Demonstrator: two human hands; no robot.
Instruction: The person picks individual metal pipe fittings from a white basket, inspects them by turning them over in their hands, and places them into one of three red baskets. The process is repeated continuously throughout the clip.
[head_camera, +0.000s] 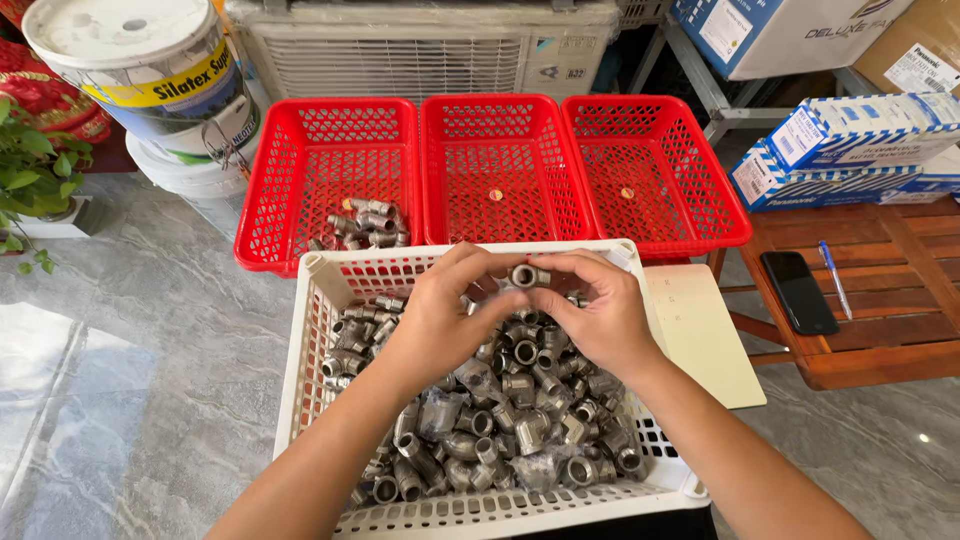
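Both hands met above the far end of the white basket (300, 340), which served as the reference landmark for the layout. The left hand (440, 320) and the right hand (600, 315) were each curled, fingers partly closed, and together pinched a single metal pipe fitting (527, 275) between thumbs and fingertips; neither hand was fully clenched. The fitting was held raised clear of the pile, with one open round end turned up toward the camera, a position that would allow its bore and form to be checked. It appeared as a short, dull grey part with a thick collar around the opening; finer detail such as threading could not be made out. Directly beneath the hands, the white basket held a deep, loose heap of similar grey fittings (500, 420), elbows and straight pieces mixed, some wrapped in clear film. Beyond the white basket stood three red baskets side by side: the left red basket (270, 200) contained a small cluster of fittings, while the middle red basket (440, 170) and the right red basket (700, 190) each showed only one small round item on the base. To the right of the white basket stood a wooden bench (880, 330) carrying a dark phone (797, 290) and a pen (834, 278).
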